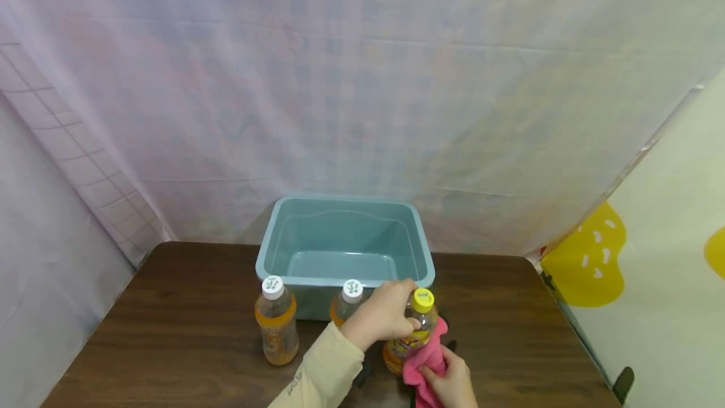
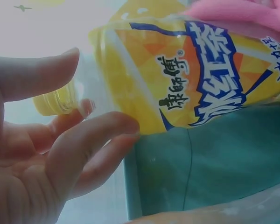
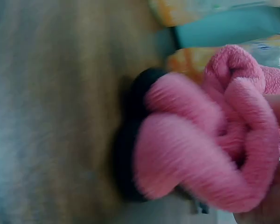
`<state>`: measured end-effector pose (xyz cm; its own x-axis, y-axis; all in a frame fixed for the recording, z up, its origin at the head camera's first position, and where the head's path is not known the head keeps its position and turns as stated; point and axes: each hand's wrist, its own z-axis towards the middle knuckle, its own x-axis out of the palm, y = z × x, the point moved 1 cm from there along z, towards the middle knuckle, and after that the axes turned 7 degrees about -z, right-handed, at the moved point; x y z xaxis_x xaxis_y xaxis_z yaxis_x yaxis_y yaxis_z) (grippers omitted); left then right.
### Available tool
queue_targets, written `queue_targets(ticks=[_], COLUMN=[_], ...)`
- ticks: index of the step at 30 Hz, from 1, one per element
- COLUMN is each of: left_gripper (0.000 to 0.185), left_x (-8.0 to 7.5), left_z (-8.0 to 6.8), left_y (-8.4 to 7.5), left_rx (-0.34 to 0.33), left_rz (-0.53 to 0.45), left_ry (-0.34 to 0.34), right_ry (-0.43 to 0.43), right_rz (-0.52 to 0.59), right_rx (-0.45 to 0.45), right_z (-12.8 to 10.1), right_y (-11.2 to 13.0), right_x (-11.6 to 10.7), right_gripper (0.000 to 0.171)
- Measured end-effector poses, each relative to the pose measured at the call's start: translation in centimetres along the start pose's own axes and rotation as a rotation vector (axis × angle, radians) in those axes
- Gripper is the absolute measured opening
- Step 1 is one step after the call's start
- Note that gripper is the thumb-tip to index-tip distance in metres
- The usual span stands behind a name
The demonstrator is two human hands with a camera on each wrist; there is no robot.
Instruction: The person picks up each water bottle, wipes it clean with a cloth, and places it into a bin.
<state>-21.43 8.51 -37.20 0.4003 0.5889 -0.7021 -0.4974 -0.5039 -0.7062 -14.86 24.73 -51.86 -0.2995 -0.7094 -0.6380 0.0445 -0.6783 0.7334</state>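
A: Your left hand (image 1: 382,318) is curling its fingers (image 2: 91,140) round the neck of the clear plastic bottle with the yellow cap and yellow label (image 1: 412,331), just below the cap.

B: And my right?

A: Your right hand (image 1: 450,386) is pinching the fluffy pink cloth (image 1: 426,362) in its closed fingers and pressing it against the bottle's lower right side. The bottle is standing near the front edge of the dark brown wooden table (image 1: 170,320), just in front of the pale blue plastic tub (image 1: 344,245).

B: What is sitting beside it?

A: Two clear orange-drink bottles with white caps: one (image 1: 276,320) is standing alone to the left, the other (image 1: 347,301) is partly hiding behind your left hand, close against the tub's front wall. A pale checked sheet (image 1: 362,80) is hanging behind everything.
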Motion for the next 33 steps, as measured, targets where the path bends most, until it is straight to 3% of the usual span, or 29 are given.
queue_targets(ticks=[9,15,22,30,33], left_gripper=[0.041,0.04,0.039,0.035,0.034], left_x=[-0.1,-0.1,0.1,-0.1,-0.1], left_z=[-0.1,-0.1,0.0,0.0,-0.1], left_y=[0.1,0.2,0.0,0.0,0.1], left_rx=[0.0,-0.008,-0.008,0.016,0.017], left_rz=[0.021,0.025,0.0,-0.011,-0.032], left_ry=[-0.015,-0.018,0.005,-0.011,-0.017], right_ry=[-0.064,-0.142,-0.186,-0.216,-0.234], right_rz=[-0.025,0.054,0.071,-0.041,-0.044], right_rx=[-0.049,-0.092,-0.04,-0.18,-0.189], right_z=[-0.2,0.0,0.4,1.9,2.0], right_y=[0.1,2.9,6.0,8.9,9.3], right_x=[0.4,-1.8,-4.8,-6.6,-6.5], right_gripper=[0.029,0.03,0.032,0.031,0.03])
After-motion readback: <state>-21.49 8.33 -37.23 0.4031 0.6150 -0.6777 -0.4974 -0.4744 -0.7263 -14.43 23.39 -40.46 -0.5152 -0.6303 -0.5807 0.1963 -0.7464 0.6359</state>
